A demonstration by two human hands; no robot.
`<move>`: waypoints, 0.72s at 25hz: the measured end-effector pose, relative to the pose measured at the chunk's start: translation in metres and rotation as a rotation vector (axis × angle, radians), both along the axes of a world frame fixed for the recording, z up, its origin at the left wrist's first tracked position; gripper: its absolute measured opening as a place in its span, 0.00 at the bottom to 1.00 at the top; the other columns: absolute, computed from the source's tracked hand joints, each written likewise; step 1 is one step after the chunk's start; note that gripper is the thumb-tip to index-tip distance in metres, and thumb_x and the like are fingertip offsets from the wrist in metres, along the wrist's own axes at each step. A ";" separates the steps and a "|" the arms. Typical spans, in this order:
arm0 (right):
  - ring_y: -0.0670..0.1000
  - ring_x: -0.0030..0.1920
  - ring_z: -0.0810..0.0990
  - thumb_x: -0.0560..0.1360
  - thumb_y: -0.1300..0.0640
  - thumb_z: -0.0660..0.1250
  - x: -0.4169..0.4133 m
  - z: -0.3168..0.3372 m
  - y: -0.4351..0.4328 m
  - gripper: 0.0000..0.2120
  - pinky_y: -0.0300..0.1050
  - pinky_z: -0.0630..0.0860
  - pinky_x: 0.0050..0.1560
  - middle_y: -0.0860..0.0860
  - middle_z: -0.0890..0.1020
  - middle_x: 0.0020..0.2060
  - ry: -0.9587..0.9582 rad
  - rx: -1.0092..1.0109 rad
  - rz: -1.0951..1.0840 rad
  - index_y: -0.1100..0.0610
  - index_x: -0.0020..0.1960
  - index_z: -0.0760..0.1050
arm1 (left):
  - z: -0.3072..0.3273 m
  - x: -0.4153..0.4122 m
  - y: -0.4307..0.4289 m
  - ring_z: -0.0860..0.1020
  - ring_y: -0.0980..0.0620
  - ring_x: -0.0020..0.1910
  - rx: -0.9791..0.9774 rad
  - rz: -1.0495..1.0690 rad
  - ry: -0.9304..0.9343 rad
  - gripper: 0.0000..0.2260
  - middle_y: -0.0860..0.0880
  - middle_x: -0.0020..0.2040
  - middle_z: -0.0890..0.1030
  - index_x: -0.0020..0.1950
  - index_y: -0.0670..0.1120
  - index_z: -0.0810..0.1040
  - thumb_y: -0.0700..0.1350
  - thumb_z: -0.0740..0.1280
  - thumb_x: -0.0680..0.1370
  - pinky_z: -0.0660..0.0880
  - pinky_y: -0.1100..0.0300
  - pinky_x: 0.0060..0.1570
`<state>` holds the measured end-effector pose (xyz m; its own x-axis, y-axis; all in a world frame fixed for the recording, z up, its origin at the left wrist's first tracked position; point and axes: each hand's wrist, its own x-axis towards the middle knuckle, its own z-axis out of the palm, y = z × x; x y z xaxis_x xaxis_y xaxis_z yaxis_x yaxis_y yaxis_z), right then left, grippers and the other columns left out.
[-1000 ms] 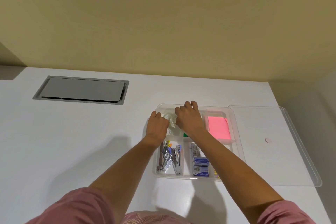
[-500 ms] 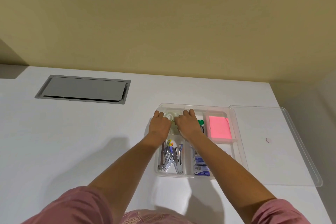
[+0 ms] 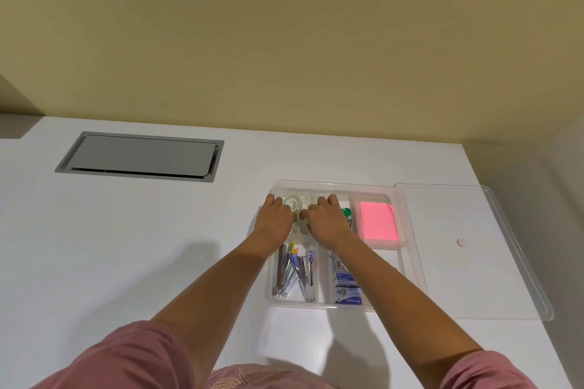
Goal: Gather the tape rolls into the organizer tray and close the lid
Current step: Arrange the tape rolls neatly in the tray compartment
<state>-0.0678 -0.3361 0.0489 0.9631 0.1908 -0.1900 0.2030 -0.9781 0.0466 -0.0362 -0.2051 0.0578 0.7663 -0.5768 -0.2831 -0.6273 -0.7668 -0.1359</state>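
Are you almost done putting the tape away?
Nearly. Clear tape rolls already sit in the organizer tray's far-left compartment. The left hand and right hand are settling them there. Left to do: the clear lid lies beside the tray, not closed.

Your clear tape rolls (image 3: 294,203): far-left compartment of open clear organizer tray (image 3: 414,265), near the bench's right edge; clear lid (image 3: 493,262) flat, touching tray's right side.

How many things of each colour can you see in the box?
Pink: 1, the pad
Green: 1, a cap
Clear: 1 tape roll showing; others may hide under the hands
Blue: 1 box; more are hidden by the arm
Total: 4 seen in the tray
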 end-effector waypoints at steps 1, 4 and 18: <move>0.57 0.56 0.73 0.77 0.62 0.59 0.000 0.000 0.001 0.14 0.50 0.61 0.60 0.54 0.83 0.50 -0.008 0.005 -0.002 0.54 0.59 0.76 | -0.001 0.000 0.000 0.71 0.47 0.62 -0.006 0.004 -0.005 0.17 0.48 0.59 0.80 0.65 0.50 0.76 0.36 0.61 0.78 0.60 0.54 0.66; 0.58 0.57 0.73 0.77 0.63 0.58 0.002 -0.001 0.001 0.14 0.48 0.54 0.57 0.55 0.82 0.52 -0.068 0.031 -0.037 0.56 0.60 0.75 | -0.004 0.000 0.000 0.72 0.46 0.61 -0.079 0.055 -0.016 0.16 0.47 0.59 0.80 0.64 0.47 0.76 0.36 0.61 0.78 0.61 0.54 0.65; 0.58 0.60 0.70 0.76 0.63 0.61 0.029 -0.002 0.003 0.12 0.50 0.62 0.66 0.54 0.78 0.53 0.015 -0.120 -0.089 0.57 0.55 0.79 | -0.014 0.021 -0.012 0.77 0.47 0.52 -0.152 0.199 -0.050 0.09 0.47 0.47 0.84 0.50 0.47 0.82 0.43 0.62 0.79 0.64 0.54 0.59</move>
